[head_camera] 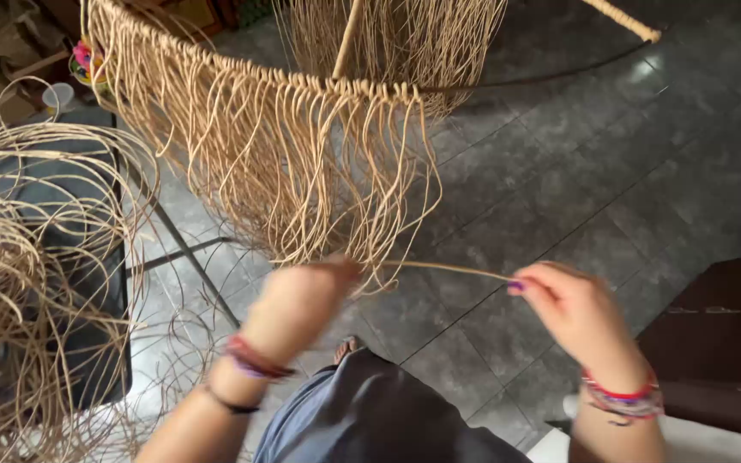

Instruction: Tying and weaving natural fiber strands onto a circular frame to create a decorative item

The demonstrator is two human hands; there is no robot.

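Note:
A curved frame rim (242, 73) runs across the top, with a fringe of tan rattan strands (302, 180) knotted along it and hanging down. One thin rattan strand (448, 269) is stretched level between my two hands. My left hand (302, 300) is blurred and closed on its left end, just under the fringe's tips. My right hand (572, 304) pinches the strand's right end between thumb and fingers. Bead bracelets circle both wrists.
A loose bundle of rattan coils (19, 283) lies over a dark metal chair (96, 257) at left. A dark wooden piece of furniture (722, 334) stands at right. The grey tiled floor (611, 171) lies below. A bare foot (346, 347) and grey clothing (370, 416) show underneath.

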